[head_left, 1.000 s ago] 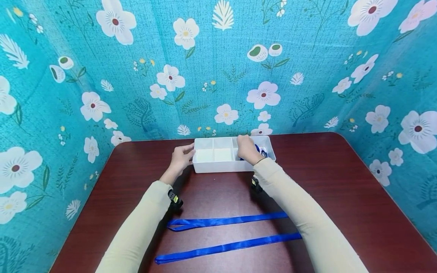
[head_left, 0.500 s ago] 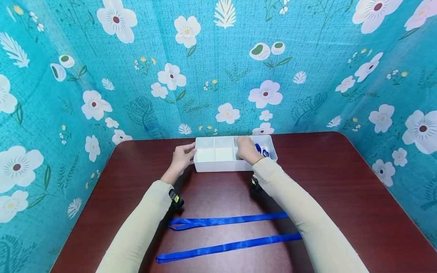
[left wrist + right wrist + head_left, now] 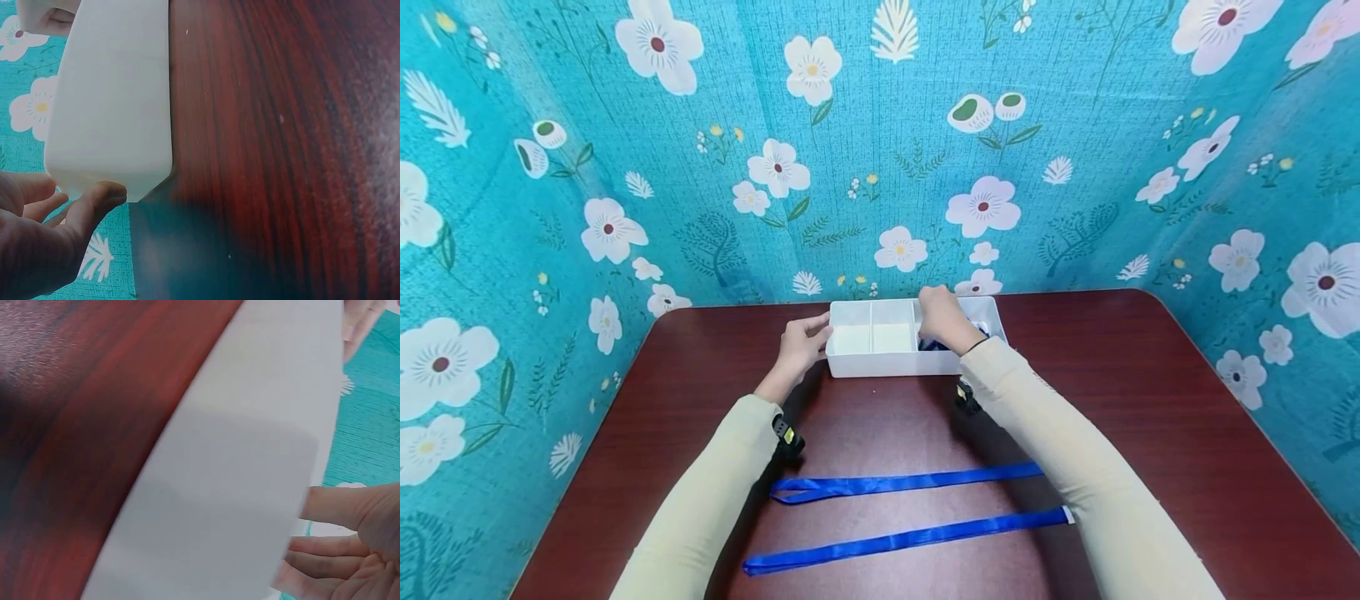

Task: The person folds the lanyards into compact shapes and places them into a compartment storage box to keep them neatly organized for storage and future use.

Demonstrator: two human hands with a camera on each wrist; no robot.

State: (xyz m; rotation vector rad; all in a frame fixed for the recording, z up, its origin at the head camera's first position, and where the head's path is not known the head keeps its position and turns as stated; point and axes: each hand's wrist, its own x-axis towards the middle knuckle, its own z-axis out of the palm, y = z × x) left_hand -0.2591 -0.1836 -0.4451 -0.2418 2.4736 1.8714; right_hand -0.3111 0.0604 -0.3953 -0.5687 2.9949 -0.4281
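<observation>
A white divided box (image 3: 883,365) stands at the far edge of the table. My left hand (image 3: 800,348) touches its left end; in the left wrist view the thumb (image 3: 103,195) lies against the end wall. Over the compartments toward the right is my right hand (image 3: 949,321), its fingers reaching down inside. Straight, spread fingers (image 3: 334,505) show in the right wrist view, with their tips hidden behind the box wall. Beneath that hand a dark blue bundle (image 3: 931,344) is partly visible. More blue and white material (image 3: 982,327) lies in the rightmost compartment, mostly covered by the hand.
Two flat blue ribbons (image 3: 910,483) lie across the dark red table (image 3: 865,425), nearer the body. The lower ribbon (image 3: 910,540) has a white tip at its right end. A flowered turquoise cloth (image 3: 850,167) hangs behind and beside the table.
My right hand has risen slightly in the box, and the dark blue bundle below it now shows. The right sleeve has shifted right, uncovering the lower ribbon's white tip. My left hand stays put.
</observation>
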